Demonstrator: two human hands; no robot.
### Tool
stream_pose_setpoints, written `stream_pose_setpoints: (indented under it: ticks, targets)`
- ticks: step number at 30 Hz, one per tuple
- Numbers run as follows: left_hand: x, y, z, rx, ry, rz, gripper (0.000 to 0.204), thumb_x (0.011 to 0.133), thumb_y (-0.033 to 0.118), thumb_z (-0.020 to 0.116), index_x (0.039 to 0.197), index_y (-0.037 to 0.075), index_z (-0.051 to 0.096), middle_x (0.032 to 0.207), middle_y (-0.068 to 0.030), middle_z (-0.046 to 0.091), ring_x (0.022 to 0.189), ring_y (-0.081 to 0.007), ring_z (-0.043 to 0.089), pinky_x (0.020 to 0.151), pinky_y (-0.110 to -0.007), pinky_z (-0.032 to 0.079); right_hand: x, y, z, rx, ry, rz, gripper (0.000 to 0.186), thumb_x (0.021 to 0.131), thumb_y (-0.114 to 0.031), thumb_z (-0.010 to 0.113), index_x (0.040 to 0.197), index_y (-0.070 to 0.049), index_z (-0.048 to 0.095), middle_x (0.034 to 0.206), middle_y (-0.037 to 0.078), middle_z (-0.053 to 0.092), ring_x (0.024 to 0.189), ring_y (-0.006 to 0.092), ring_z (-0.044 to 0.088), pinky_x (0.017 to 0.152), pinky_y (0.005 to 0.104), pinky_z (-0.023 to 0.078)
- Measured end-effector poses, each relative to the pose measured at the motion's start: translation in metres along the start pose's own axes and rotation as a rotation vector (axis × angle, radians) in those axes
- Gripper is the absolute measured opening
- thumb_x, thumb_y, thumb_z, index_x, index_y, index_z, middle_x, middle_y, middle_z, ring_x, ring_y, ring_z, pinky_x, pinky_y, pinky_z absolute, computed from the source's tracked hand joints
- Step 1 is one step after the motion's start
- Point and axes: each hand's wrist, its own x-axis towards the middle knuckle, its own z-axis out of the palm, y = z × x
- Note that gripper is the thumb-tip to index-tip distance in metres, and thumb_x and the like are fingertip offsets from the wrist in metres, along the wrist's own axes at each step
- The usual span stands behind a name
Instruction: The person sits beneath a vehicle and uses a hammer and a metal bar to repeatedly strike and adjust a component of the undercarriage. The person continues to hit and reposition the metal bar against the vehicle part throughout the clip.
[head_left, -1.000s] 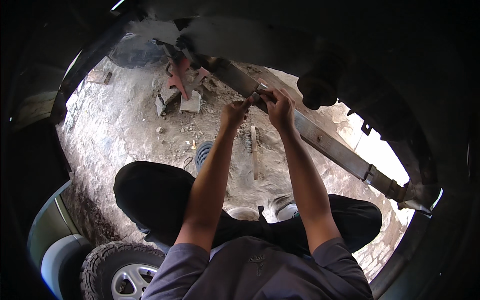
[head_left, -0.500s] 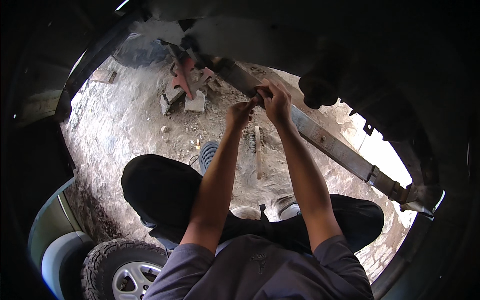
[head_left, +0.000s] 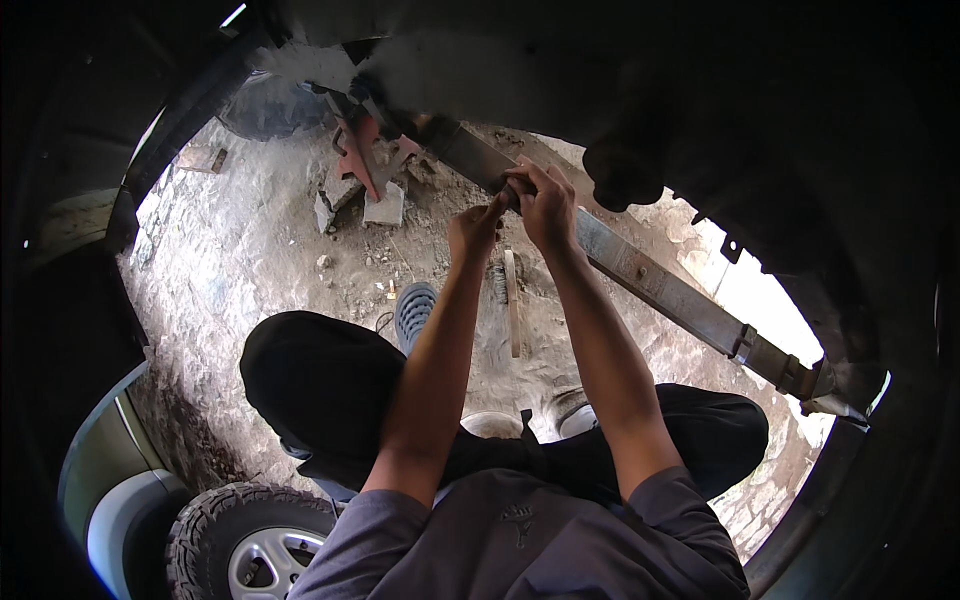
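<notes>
A long metal leaf spring [head_left: 650, 275] runs slantwise under the dark vehicle body, from the upper middle down to the right. Both my hands meet at its near edge. My left hand [head_left: 473, 235] is closed, its thumb and fingers pinched together close to my right fingertips. My right hand [head_left: 546, 208] is bent over the spring's edge, fingers curled and closed. Something small and dark seems to sit between the fingertips, but the fingers hide what it is. A metal clamp [head_left: 743, 343] wraps the spring farther down on the right.
A red stand [head_left: 358, 160] rises beside broken concrete blocks [head_left: 384, 206] on the dirt floor. Below my hands lie a narrow flat strip [head_left: 513, 305] and a coiled piece [head_left: 499, 283]. A wheel [head_left: 255, 545] is at lower left. Dark vehicle body [head_left: 640, 90] hangs overhead.
The view has shifted slightly. My hands stay together at the spring's edge, and my left fingers have turned a little against the right ones.
</notes>
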Motion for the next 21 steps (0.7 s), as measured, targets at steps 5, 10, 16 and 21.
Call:
stream_pose_setpoints:
  ticks: [5,10,16,21]
  targets:
    - [0.001,0.001,0.001,-0.063,-0.012,0.043,0.058,0.088,0.060,0.077,0.082,0.003,0.076,0.069,-0.0060,0.069,0.057,-0.0141,0.065,0.054,-0.031,0.049,0.010,0.014,0.010,-0.042,-0.048,0.000,0.013,0.091,-0.015,0.077,0.104,-0.015,0.078,0.089,0.013,0.068,0.083,0.0310,0.069,0.075,0.0412,0.053]
    - [-0.010,0.012,0.002,0.334,0.238,0.225,0.060,0.086,0.067,0.073,0.080,0.007,0.078,0.073,-0.0124,0.073,0.069,-0.0284,0.074,0.065,-0.042,0.054,-0.008,0.022,-0.015,-0.007,-0.075,-0.004,0.021,0.085,-0.006,0.071,0.106,-0.008,0.074,0.098,0.016,0.069,0.095,0.0380,0.069,0.083,0.0456,0.055]
    - [-0.025,0.027,-0.001,0.491,0.292,0.268,0.059,0.084,0.067,0.074,0.091,0.009,0.080,0.083,-0.0151,0.077,0.081,-0.0357,0.076,0.074,-0.045,0.057,-0.008,0.022,-0.019,-0.017,-0.046,-0.048,0.014,0.090,-0.010,0.076,0.104,-0.012,0.077,0.092,0.012,0.070,0.087,0.0314,0.070,0.077,0.0402,0.054]
    - [-0.018,0.027,-0.005,0.457,0.241,0.274,0.050,0.086,0.056,0.075,0.096,0.008,0.079,0.089,-0.0173,0.076,0.085,-0.0383,0.073,0.076,-0.047,0.054,0.005,0.015,0.008,-0.022,-0.053,0.024,0.015,0.089,-0.012,0.078,0.104,-0.013,0.077,0.088,0.012,0.068,0.083,0.0298,0.069,0.074,0.0399,0.054]
